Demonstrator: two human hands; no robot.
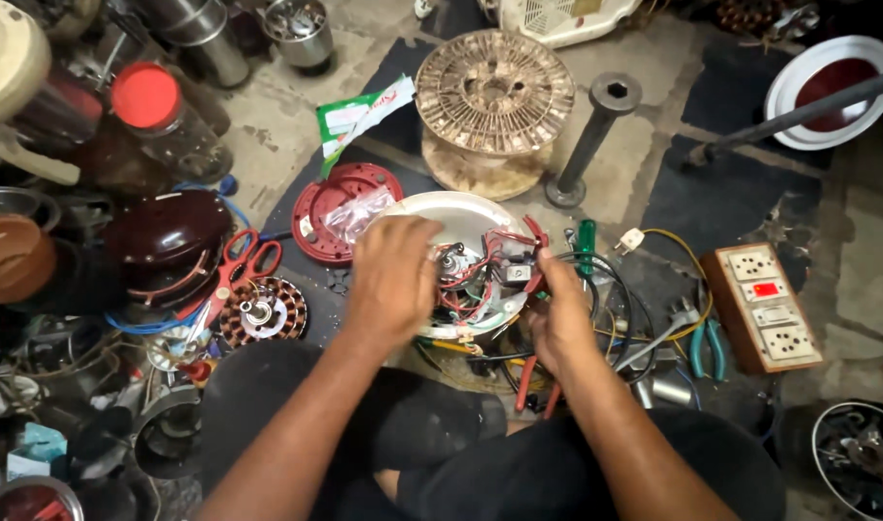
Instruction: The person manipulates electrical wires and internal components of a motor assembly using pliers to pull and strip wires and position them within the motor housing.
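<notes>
At the bottom of the frame two bare forearms rise over dark-clothed knees, which cut off the floor beneath them. Just above centre, the left hand (393, 280) lies curled over the near-left rim of a white round fan housing (456, 207), its fingertips hidden inside, so the grip cannot be told for certain. The right hand (560, 314) pinches a bundle of red and black wires (480, 270) at the housing's right edge, fingers closed on them; the small parts among the wires are too tangled to make out. Red-handled pliers (526, 381) peek out below the right wrist, partly covered. Left of centre lie red-handled scissors (244, 262) and a copper-wound stator (265, 311), ribbed and round. At right sits a wooden switchboard (762, 307) with white sockets and one red switch, beside teal-handled pliers (707, 349). Further up, a red plastic disc (340, 207) carries a clear crumpled bag, and a green-and-white packet (359, 118) lies above it. Toward the top stands a worn, perforated cable spool (495, 96) beside a grey metal post (596, 135).
</notes>
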